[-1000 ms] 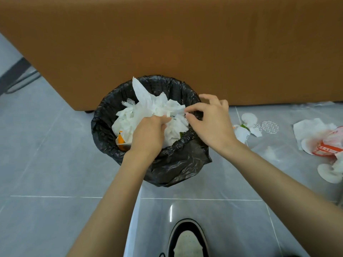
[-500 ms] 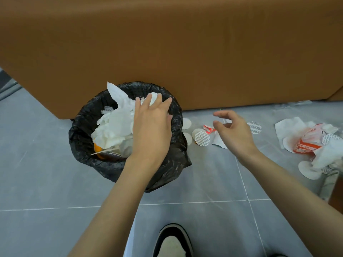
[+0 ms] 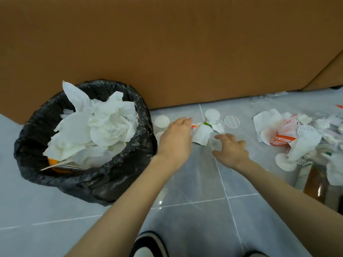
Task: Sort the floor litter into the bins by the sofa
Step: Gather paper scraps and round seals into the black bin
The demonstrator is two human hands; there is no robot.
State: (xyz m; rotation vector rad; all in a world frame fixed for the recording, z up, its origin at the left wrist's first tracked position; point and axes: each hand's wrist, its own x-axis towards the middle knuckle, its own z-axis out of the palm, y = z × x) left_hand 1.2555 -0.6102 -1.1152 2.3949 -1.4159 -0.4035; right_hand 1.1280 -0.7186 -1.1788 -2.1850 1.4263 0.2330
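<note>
Between our two hands a folded white paper scrap (image 3: 201,134) lies flat on the grey tile floor (image 3: 185,182), just in front of the brown sofa (image 3: 167,52). Its long axis runs roughly away from us, and the end with a green bit points toward the sofa.

Our left hand (image 3: 176,138) is palm down, fingers straight and pressed together. Its tips are at the scrap's left edge, though we cannot tell whether they touch it. Our right hand (image 3: 232,151) is just to the scrap's right, fingers loosely spread and holding nothing.

The bin (image 3: 85,182), lined with a black bag, stands to the left against the sofa, heaped with white tissues (image 3: 104,127).

Round white discs (image 3: 161,121) lie beside the scrap. One patterned disc (image 3: 231,121) bears grey dashes, with no words we can read. In the litter pile (image 3: 297,141) at right, a red-and-white wrapper (image 3: 284,135) carries print too blurred to read.
</note>
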